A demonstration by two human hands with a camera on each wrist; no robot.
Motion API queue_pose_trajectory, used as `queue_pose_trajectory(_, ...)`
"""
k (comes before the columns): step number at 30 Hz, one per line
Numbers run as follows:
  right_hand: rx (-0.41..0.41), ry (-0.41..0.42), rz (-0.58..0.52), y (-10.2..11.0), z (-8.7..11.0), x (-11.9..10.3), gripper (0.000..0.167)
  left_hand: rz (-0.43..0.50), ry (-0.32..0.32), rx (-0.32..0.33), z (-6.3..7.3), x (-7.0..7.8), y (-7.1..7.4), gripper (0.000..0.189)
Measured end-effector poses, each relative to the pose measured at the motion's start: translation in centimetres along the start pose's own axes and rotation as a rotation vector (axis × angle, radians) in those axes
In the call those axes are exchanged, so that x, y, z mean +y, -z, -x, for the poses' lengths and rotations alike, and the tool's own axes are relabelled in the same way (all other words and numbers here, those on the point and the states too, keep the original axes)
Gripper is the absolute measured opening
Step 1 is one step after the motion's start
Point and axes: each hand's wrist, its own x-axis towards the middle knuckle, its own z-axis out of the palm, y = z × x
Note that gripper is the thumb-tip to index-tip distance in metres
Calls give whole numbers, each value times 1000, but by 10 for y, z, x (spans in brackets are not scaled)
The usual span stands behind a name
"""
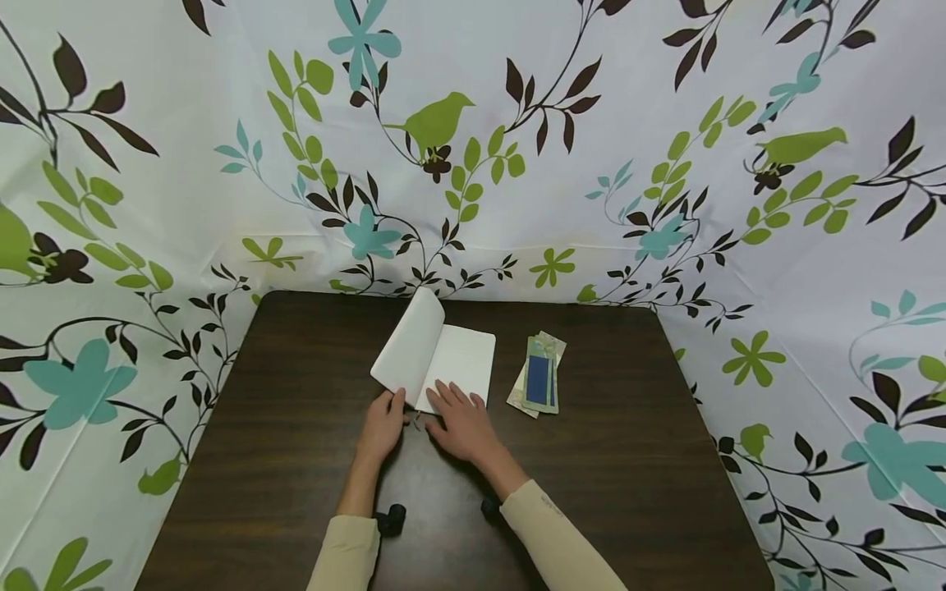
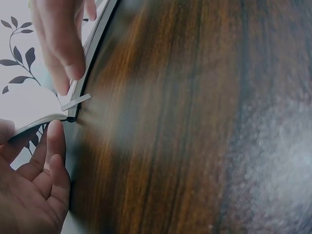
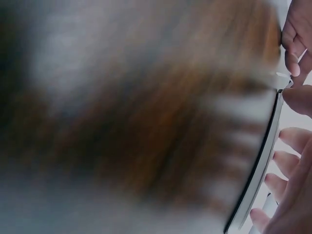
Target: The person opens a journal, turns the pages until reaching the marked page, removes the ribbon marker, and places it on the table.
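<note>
An open notebook [image 1: 467,355] with blank white pages and a dark cover lies near the middle of the table. Its left side [image 1: 411,341] is lifted at a slant, and my left hand [image 1: 382,427] grips that side's lower edge, thumb on the page and fingers beneath, as the left wrist view shows. My right hand [image 1: 466,428] rests on the lower part of the right page with fingers spread and fairly straight. A pale ribbon bookmark [image 2: 76,102] sticks out at the bottom of the spine, between the two hands.
Right of the notebook lies a small overlapping stack of green and cream paper slips [image 1: 542,377], with a dark blue rectangle on top. The dark wood table [image 1: 606,492] ends at the back against a leaf-and-bird patterned cloth [image 1: 473,238].
</note>
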Motion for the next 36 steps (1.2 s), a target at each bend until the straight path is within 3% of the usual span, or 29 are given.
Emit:
queue_pose_trajectory(4, 8, -8, 7, 0, 5, 6, 62, 2, -18, -2, -7, -14, -2, 52)
queue_pose_trajectory(10, -4, -28, 2, 5, 13, 19, 68, 58, -69, 9, 6, -5, 0, 56)
queue_pose_trajectory(19, -30, -21, -34, 12, 15, 39, 83, 23, 17, -17, 7, 3, 0, 50)
queue_pose_trajectory(25, -46, -21, -59, 13, 11, 46, 93, 8, 30, -24, 3, 10, 0, 50)
queue_pose_trajectory(36, -1, 25, -70, 15, 10, 55, 63, 9, 33, -22, 3, 7, 1, 53)
